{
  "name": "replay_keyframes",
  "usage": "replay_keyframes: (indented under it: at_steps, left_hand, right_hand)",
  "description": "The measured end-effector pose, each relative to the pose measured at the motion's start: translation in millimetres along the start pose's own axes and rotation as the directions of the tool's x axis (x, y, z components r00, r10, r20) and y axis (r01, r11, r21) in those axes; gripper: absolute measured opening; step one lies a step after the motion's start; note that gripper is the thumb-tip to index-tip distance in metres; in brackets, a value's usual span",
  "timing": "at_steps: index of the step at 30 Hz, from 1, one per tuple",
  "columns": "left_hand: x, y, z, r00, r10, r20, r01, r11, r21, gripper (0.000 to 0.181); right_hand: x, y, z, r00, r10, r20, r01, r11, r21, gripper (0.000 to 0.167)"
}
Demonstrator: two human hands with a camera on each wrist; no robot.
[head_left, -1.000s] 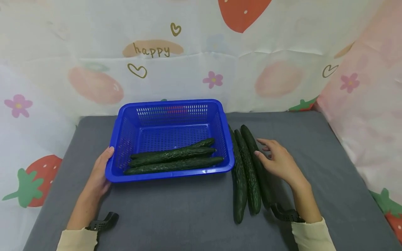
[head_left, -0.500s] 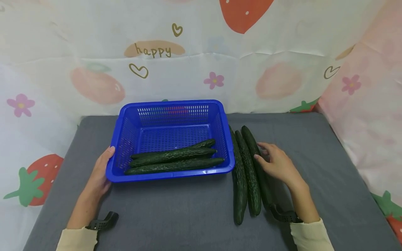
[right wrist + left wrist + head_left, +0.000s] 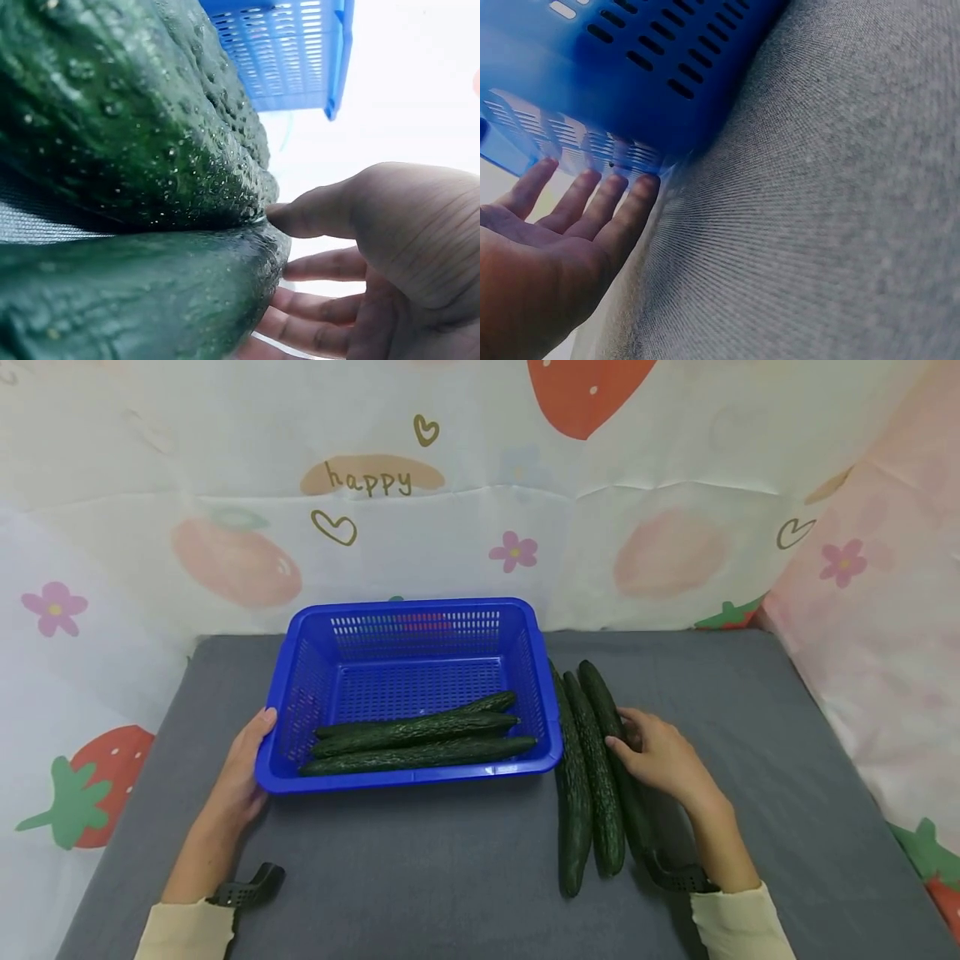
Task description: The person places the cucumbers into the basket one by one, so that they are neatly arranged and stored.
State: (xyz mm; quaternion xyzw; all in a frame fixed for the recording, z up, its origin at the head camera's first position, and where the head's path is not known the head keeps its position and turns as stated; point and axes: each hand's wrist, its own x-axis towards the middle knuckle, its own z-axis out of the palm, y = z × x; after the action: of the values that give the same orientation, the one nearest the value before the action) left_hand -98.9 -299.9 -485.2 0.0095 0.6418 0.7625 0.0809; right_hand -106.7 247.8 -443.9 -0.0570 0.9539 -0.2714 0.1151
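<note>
A blue plastic basket (image 3: 408,781) stands tilted toward me, with several dark green cucumbers (image 3: 420,753) lying along its near side. My left hand (image 3: 238,768) touches the basket's left side; in the left wrist view its fairly straight fingers (image 3: 626,217) meet the slotted outer wall. To the right of the basket, 3 cucumbers lie side by side: a left one (image 3: 572,802), a middle one (image 3: 600,777) and a right one (image 3: 630,802). My right hand (image 3: 667,760) grips the right cucumber, thumb (image 3: 307,214) in the groove beside its neighbour and fingers along the other side.
Grey cloth (image 3: 420,877) covers the table. A printed white curtain (image 3: 570,560) stands right behind the basket, and a pink one (image 3: 885,635) borders the right. Black wrist bands (image 3: 251,887) sit at both cuffs.
My right hand has moved slightly down and left, and its thumb and fingers have come round the right cucumber. The left hand and the basket have stayed in place.
</note>
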Motion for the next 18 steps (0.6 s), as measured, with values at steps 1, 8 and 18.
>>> replay_keyframes:
  at_steps: [1, 8, 18]
  left_hand:
    - [0.0, 0.1, 0.1, 1.0, -0.001, -0.001, 0.001, 1.0, 0.003, 0.04]
    - [0.0, 1.6, 0.1, 1.0, -0.014, 0.0, 0.014, 0.999, 0.038, 0.053]
    - [0.0, 3.0, 1.3, 1.0, -0.029, -0.011, 0.029, 0.999, 0.028, 0.051]
  right_hand:
    - [0.2, 0.1, -0.2, 1.0, 0.006, 0.008, -0.006, 1.0, -0.002, 0.064]
    - [1.1, -2.4, -0.7, 0.997, 0.052, 0.048, -0.051, 0.998, -0.024, 0.063]
    - [-1.5, -5.7, -1.0, 0.986, 0.159, 0.054, -0.158, 0.987, -0.006, 0.066]
